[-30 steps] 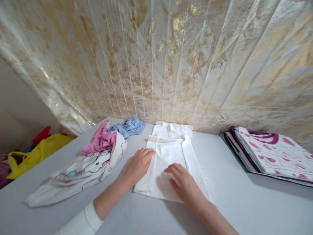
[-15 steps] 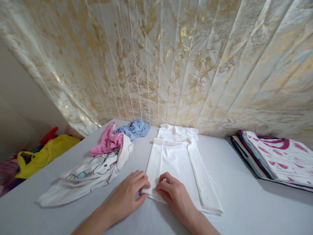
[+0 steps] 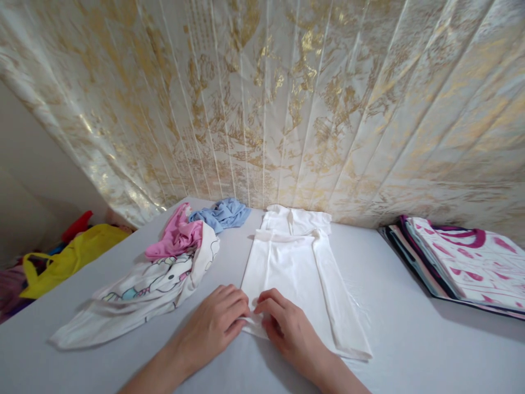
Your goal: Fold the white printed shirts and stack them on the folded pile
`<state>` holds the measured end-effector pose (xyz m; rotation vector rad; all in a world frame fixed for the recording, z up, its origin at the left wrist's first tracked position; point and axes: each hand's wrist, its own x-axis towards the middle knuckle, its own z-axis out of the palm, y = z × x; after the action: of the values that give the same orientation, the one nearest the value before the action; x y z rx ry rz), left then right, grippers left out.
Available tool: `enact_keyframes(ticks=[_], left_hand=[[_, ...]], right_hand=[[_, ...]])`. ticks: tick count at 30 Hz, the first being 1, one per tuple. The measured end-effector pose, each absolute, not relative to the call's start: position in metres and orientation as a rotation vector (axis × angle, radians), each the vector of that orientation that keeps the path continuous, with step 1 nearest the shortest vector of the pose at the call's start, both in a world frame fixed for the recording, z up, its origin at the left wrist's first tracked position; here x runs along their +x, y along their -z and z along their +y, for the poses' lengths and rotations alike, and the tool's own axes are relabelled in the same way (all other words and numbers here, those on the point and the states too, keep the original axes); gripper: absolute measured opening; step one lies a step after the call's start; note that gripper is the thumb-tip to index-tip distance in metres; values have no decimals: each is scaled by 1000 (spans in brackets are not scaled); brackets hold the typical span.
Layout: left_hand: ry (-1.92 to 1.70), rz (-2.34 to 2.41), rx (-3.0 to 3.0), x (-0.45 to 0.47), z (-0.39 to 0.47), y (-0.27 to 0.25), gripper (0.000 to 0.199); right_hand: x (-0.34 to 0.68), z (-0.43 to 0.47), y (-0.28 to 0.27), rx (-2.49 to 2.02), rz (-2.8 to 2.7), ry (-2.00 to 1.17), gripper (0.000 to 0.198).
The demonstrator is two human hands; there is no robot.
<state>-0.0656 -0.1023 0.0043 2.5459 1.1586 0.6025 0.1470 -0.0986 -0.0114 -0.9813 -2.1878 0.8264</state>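
Observation:
A white shirt (image 3: 293, 273) lies flat in front of me, its long side edges folded inward and its far end against the curtain. At its near left corner, my left hand (image 3: 223, 317) pinches the hem between thumb and fingers. Just to the right, my right hand (image 3: 283, 323) is closed with curled fingertips on the same hem, the fingertips of both hands almost meeting. My right fingers partly hide the cloth they grip. The near right corner of the shirt lies loose on the white surface (image 3: 410, 339).
Left of the shirt lie a crumpled white printed garment (image 3: 164, 279), a pink garment (image 3: 178, 235) and a blue cloth (image 3: 223, 213). A stack of folded clothes (image 3: 471, 262) sits at right. Behind hangs a gold-patterned curtain (image 3: 287, 109). A yellow bag (image 3: 77, 257) is beyond the left edge.
My right hand has shifted slightly left, closer to my left hand at the hem. The left hand keeps its pinch. The view has moved slightly.

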Motion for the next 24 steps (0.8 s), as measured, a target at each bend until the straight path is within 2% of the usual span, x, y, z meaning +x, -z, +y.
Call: enact_keyframes(ticks=[6,12,21,22,24], left_hand=[[-625,1066,2567,-70,-101,-4,20],[-622,955,2632,-73,-102,-6,14],[-512,1099,2663,-76,-115,-10,7],[-505,1107,2687,-76,-118,-9,11],[-481,1104,2773,-77,-123,-2,36]], right_hand=[[147,-99,12,-1055,-2192,-819,30],[149,-98,6,-1002,-2175,-920,36],[155,-105,5,-924,-2145,-907,48],[157,-106,4,-948,-2145,-871,47],[160,-104,0,-1020,-2200,-742,46]])
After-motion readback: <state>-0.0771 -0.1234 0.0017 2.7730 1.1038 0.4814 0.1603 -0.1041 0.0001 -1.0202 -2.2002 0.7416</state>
